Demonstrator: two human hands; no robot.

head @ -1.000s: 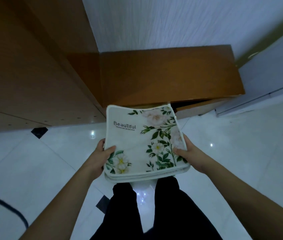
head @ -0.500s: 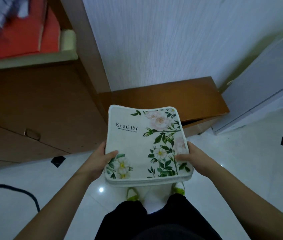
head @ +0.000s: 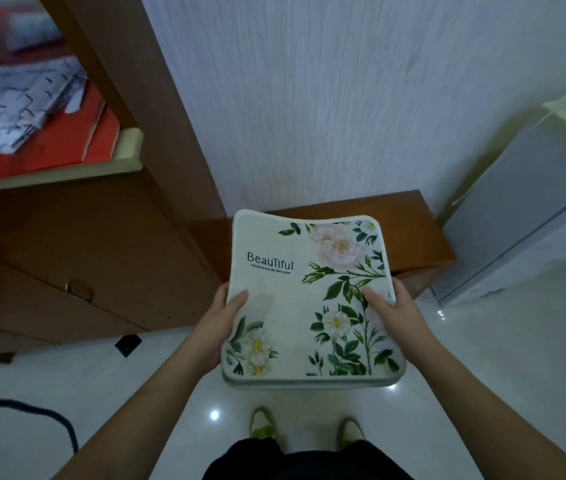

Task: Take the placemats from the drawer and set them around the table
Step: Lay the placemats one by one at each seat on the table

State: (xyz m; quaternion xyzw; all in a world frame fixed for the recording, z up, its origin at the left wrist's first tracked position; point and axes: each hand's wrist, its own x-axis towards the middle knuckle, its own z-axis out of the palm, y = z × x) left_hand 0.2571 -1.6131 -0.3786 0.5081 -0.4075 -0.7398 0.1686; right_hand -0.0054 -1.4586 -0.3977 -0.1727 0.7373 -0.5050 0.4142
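Placemats (head: 295,306) white, floral; floor (head: 482,358) white

Single head-worn view, steeply downward, close over the hands (head: 309,323).

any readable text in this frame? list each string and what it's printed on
"BeauTiful": printed in dark letters on the top placemat of the stack held by the left hand and right hand.
Small line under it, same placemat: looks like "THE MOOD WILL BE VERY GOOD", but too small to be sure.
Papers on the shelf at upper left: dark marks, too blurred to read.
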